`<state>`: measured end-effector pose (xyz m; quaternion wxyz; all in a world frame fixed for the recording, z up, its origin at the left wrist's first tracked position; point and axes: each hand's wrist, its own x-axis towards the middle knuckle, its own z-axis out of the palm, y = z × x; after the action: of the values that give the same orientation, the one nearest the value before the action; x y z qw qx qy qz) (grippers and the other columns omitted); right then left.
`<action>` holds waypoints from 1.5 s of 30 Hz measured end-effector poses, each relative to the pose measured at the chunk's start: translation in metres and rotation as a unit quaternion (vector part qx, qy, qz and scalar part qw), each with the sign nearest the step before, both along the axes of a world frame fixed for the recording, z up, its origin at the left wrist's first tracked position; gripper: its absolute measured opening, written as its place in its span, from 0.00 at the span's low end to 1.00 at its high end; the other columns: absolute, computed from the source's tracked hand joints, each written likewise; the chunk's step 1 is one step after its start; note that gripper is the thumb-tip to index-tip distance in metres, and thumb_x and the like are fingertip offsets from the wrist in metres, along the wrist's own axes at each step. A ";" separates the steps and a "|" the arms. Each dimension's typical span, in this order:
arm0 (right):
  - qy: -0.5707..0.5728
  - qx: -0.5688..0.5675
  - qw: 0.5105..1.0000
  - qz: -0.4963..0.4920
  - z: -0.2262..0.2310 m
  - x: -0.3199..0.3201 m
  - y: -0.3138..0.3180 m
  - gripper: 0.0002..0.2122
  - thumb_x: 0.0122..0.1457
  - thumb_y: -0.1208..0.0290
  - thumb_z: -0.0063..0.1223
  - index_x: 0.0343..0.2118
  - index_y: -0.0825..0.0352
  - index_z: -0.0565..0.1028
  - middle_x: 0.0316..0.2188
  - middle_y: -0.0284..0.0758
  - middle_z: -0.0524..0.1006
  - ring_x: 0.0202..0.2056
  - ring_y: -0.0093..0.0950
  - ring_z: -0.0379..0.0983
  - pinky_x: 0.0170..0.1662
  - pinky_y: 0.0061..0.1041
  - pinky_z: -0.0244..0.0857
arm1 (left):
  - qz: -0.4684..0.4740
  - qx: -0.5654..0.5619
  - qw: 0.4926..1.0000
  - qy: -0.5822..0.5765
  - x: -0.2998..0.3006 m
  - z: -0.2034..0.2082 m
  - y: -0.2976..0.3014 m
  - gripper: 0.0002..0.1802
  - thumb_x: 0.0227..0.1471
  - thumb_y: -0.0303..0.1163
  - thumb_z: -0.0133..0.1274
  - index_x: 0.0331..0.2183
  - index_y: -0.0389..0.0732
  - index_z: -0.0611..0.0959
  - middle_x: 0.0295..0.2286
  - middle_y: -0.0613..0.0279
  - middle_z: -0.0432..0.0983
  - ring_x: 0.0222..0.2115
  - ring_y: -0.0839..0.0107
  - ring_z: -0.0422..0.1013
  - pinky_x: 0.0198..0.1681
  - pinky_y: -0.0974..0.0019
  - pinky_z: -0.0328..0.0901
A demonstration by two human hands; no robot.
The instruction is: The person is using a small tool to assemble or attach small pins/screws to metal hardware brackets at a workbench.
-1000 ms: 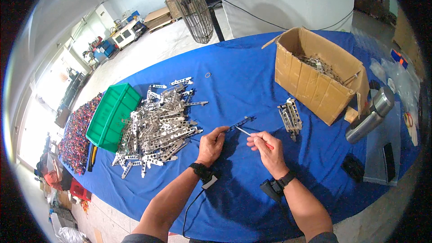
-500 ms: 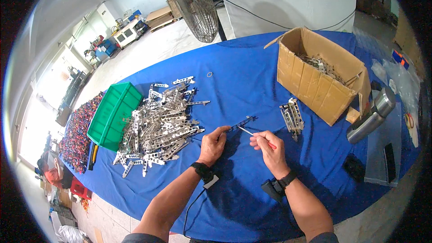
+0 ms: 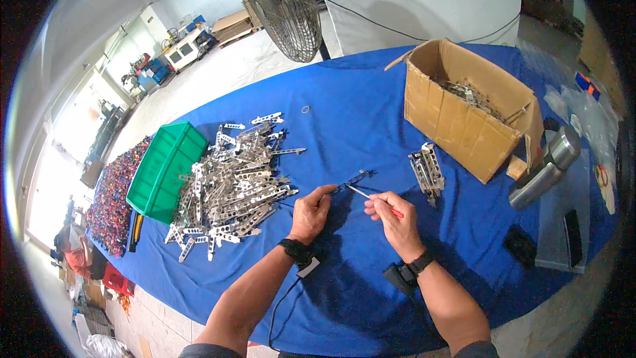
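Note:
In the middle of the blue cloth, my left hand [image 3: 309, 214] is closed on one end of a slim perforated metal strip [image 3: 358, 178]. The strip's far end points away to the right. My right hand [image 3: 395, 217] pinches a slim tool with a pale shaft and a red handle [image 3: 397, 213]; its exact kind is unclear. The tool's tip meets or nearly meets the strip close to my left fingertips. A heap of similar metal strips [image 3: 228, 185] lies left of my left hand. A smaller stack of strips [image 3: 426, 171] lies beyond my right hand.
A green bin [image 3: 165, 171] leans by the heap, beside many small multicoloured pieces [image 3: 116, 205]. At the back right stands an open cardboard box [image 3: 457, 119] holding metal parts. A steel flask [image 3: 546, 169] and a dark phone-like slab [image 3: 572, 237] lie right. A fan [image 3: 278, 10] stands behind.
The whole view has shifted slightly. Both hands keep their grips, and the tool's tip stays at the strip with its shaft at a slightly different angle.

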<state>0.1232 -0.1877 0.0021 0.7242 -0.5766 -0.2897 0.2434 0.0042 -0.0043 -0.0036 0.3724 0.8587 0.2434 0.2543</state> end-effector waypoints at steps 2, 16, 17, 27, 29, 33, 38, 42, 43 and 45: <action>0.008 -0.006 1.000 0.004 0.003 -0.001 -0.001 0.11 0.66 0.71 0.45 0.40 0.74 0.76 0.35 0.40 0.80 0.36 0.26 0.78 0.37 0.23 0.71 | -0.006 -0.016 0.999 0.027 -0.001 0.006 -0.001 0.14 0.58 0.27 0.49 0.45 0.39 0.82 0.22 0.67 0.73 0.24 0.82 0.64 0.28 0.72 0.64; -0.014 -0.005 1.000 0.015 0.001 0.004 -0.003 0.11 0.66 0.70 0.46 0.41 0.73 0.75 0.36 0.40 0.80 0.36 0.27 0.79 0.39 0.23 0.72 | -0.008 0.000 1.000 -0.007 0.001 -0.002 0.000 0.14 0.55 0.27 0.49 0.44 0.43 0.83 0.17 0.56 0.71 0.18 0.72 0.67 0.26 0.65 0.65; -0.017 -0.010 1.000 0.015 0.000 0.005 -0.003 0.11 0.66 0.70 0.46 0.41 0.73 0.75 0.36 0.40 0.80 0.36 0.27 0.79 0.38 0.23 0.72 | -0.008 0.000 1.000 -0.005 0.002 -0.001 0.000 0.14 0.55 0.27 0.49 0.44 0.43 0.83 0.17 0.55 0.71 0.18 0.71 0.68 0.26 0.65 0.65; -0.006 0.011 1.000 -0.003 -0.006 0.004 -0.001 0.09 0.64 0.71 0.48 0.38 0.73 0.77 0.34 0.39 0.81 0.34 0.26 0.80 0.38 0.24 0.74 | -0.011 0.008 1.000 -0.011 0.002 -0.004 0.002 0.14 0.55 0.27 0.49 0.43 0.42 0.83 0.18 0.53 0.73 0.19 0.69 0.70 0.27 0.65 0.66; 0.006 0.017 1.000 0.001 -0.003 0.002 0.001 0.10 0.65 0.71 0.48 0.39 0.73 0.77 0.34 0.39 0.81 0.35 0.26 0.80 0.38 0.24 0.74 | -0.007 0.010 1.000 -0.008 0.000 -0.003 0.002 0.14 0.55 0.27 0.49 0.43 0.42 0.83 0.18 0.53 0.73 0.19 0.68 0.70 0.27 0.65 0.66; 0.004 0.027 1.000 -0.013 -0.001 0.003 0.001 0.11 0.65 0.69 0.48 0.40 0.73 0.77 0.34 0.39 0.81 0.35 0.26 0.79 0.39 0.24 0.74 | -0.011 0.025 1.000 -0.011 0.000 -0.003 0.003 0.14 0.55 0.27 0.49 0.43 0.42 0.83 0.18 0.54 0.73 0.18 0.68 0.70 0.26 0.64 0.65; 0.001 0.008 1.000 -0.009 -0.006 0.003 0.000 0.13 0.66 0.67 0.47 0.41 0.73 0.77 0.33 0.39 0.81 0.35 0.26 0.79 0.39 0.24 0.73 | -0.017 0.019 1.000 -0.007 0.000 -0.002 0.003 0.14 0.55 0.27 0.49 0.44 0.43 0.83 0.17 0.54 0.72 0.18 0.68 0.69 0.26 0.64 0.65; -0.003 0.005 1.000 0.009 0.003 0.001 -0.001 0.13 0.66 0.67 0.47 0.40 0.74 0.76 0.35 0.39 0.80 0.37 0.27 0.78 0.40 0.24 0.72 | -0.015 0.025 1.000 -0.011 -0.001 -0.002 0.003 0.14 0.55 0.27 0.49 0.44 0.42 0.82 0.17 0.54 0.72 0.18 0.69 0.69 0.26 0.64 0.65; 0.001 0.002 1.000 0.007 0.004 0.002 -0.002 0.13 0.66 0.66 0.47 0.40 0.74 0.76 0.35 0.39 0.80 0.37 0.27 0.78 0.40 0.24 0.72 | -0.015 0.019 1.000 -0.007 0.000 -0.001 0.002 0.14 0.55 0.27 0.49 0.44 0.42 0.82 0.17 0.54 0.72 0.18 0.69 0.69 0.26 0.64 0.65; 0.003 0.000 1.000 0.004 0.006 0.002 -0.002 0.14 0.66 0.66 0.47 0.40 0.74 0.76 0.35 0.39 0.80 0.37 0.27 0.78 0.40 0.23 0.72 | -0.015 0.015 1.000 -0.008 0.000 0.000 0.001 0.14 0.55 0.27 0.49 0.44 0.41 0.82 0.17 0.54 0.73 0.18 0.69 0.69 0.26 0.65 0.65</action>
<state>0.1250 -0.1902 0.0082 0.7237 -0.5748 -0.2898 0.2485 0.0042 -0.0031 -0.0036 0.3653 0.8657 0.2237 0.2590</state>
